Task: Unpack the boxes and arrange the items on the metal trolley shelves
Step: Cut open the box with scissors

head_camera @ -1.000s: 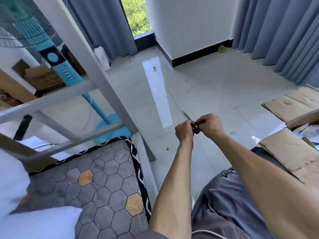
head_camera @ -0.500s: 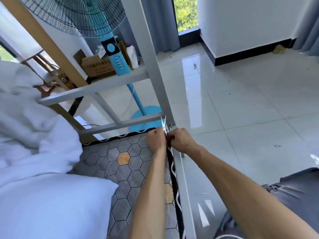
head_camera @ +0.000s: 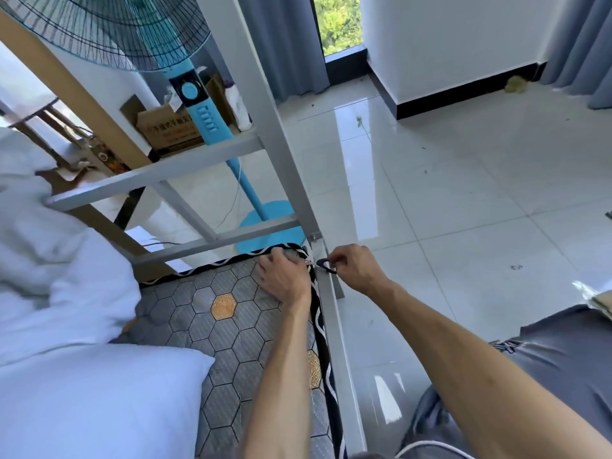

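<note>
Small scissors with black handles (head_camera: 326,265) are at the foot corner of the bed, blades pointing left. My right hand (head_camera: 354,270) pinches their handles over the grey metal bed rail (head_camera: 334,326). My left hand (head_camera: 284,276) lies on the corner of the hexagon-patterned mat (head_camera: 225,326), fingers curled round its black-and-white border right by the blade tips. A cardboard box (head_camera: 169,127) with printed writing stands on the floor behind the fan. No trolley is in view.
The grey bed frame post (head_camera: 265,111) rises beside my hands. A blue standing fan (head_camera: 205,117) stands behind it. White bedding (head_camera: 66,326) fills the left. Glossy floor tiles (head_camera: 463,210) spread to the right, with a scrap of packaging (head_camera: 597,298) at the right edge.
The view swung left from the open floor to the bed. Both hands carried the scissors down to the mat's corner, and my hands have drawn slightly apart there.
</note>
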